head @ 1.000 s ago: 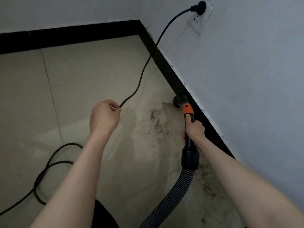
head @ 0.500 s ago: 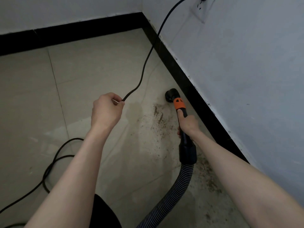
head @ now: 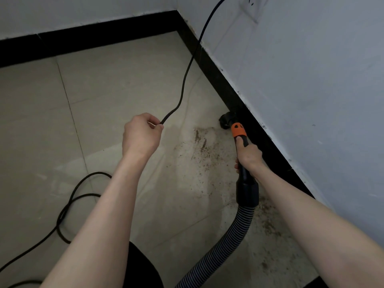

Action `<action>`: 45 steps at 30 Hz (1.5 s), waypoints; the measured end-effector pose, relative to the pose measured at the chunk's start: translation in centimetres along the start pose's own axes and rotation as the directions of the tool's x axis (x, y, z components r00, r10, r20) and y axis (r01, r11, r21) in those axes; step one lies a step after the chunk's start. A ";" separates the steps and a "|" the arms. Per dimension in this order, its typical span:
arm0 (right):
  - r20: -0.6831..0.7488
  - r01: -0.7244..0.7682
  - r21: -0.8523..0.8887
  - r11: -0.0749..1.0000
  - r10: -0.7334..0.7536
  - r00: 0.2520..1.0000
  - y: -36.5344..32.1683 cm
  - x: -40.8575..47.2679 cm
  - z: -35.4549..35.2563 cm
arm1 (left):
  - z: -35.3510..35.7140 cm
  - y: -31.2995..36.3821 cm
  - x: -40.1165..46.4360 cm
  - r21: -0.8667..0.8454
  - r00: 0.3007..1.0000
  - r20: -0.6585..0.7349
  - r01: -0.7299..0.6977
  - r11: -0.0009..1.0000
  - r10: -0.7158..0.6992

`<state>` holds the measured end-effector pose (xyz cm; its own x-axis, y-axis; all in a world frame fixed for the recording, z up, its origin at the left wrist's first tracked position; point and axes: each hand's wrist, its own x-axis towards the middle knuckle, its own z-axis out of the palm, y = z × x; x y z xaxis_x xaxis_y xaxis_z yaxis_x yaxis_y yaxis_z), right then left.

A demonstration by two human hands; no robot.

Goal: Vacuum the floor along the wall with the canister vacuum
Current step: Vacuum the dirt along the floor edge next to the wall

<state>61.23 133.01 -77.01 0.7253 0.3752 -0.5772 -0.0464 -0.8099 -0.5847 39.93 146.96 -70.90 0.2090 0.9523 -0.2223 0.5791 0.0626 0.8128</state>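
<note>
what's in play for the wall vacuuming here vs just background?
In play:
right hand gripping the nozzle wand
ribbed hose
dirt patch
black baseboard
left hand holding the power cord up

Background:
wall socket
slack cord loops on the floor

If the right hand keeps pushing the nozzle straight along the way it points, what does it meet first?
Probably the black baseboard: the right hand aims the wand up the picture along the wall, and the nozzle already looks against it, though depth is unclear.

Ribbed plastic hose [head: 234, 235], smooth glossy floor tiles [head: 116, 84], matt painted wall [head: 311, 80].
</note>
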 end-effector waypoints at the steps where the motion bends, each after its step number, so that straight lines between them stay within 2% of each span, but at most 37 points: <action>1: -0.011 -0.005 0.002 1.000 0.005 1.000 0.2 -0.1 -0.2 | 0.0 0.0 0.0 0.001 1.000 0.000 0.001 1.000 -0.001; 6: -0.054 -0.007 -0.016 1.000 0.006 0.999 0.8 -0.6 -1.0 | 0.1 0.1 0.0 -0.027 1.000 0.003 0.013 1.000 -0.013; 8: -0.044 -0.028 0.026 0.999 0.029 0.999 1.1 -0.9 -1.3 | 0.2 0.2 -0.1 -0.033 1.000 0.011 0.015 0.999 -0.014; 13: 0.059 -0.094 0.147 0.985 0.086 0.995 1.7 -2.0 -1.0 | 0.6 0.5 -0.3 -0.033 0.999 0.029 0.018 0.999 -0.017; 24: 0.219 0.005 0.098 0.995 -0.027 0.975 0.0 -4.1 4.6 | 0.3 0.3 -0.2 -0.042 0.999 0.009 0.046 0.998 -0.045; 28: 0.194 0.026 0.067 0.997 -0.038 0.980 0.0 -4.1 4.3 | 0.1 0.2 -0.1 -0.042 0.999 0.005 0.046 0.998 -0.046; 38: 0.028 0.013 0.046 0.999 -0.014 1.000 2.3 -4.4 2.9 | -0.4 -0.2 0.1 -0.034 0.998 0.016 0.053 0.998 -0.053; 42: 0.064 0.035 0.039 0.999 -0.037 0.997 2.0 -5.0 3.3 | -0.9 -0.5 0.2 -0.036 0.998 0.007 0.056 0.998 -0.056; 45: 0.149 0.080 0.006 0.997 -0.080 0.986 1.9 -6.2 4.6 | -1.1 -0.5 0.2 -0.046 0.998 0.008 0.062 0.997 -0.062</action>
<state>53.43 131.21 -77.17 0.6159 0.5021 -0.6071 0.0077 -0.7744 -0.6326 38.79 147.44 -70.79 0.1793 0.9442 -0.2764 0.5541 0.1352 0.8214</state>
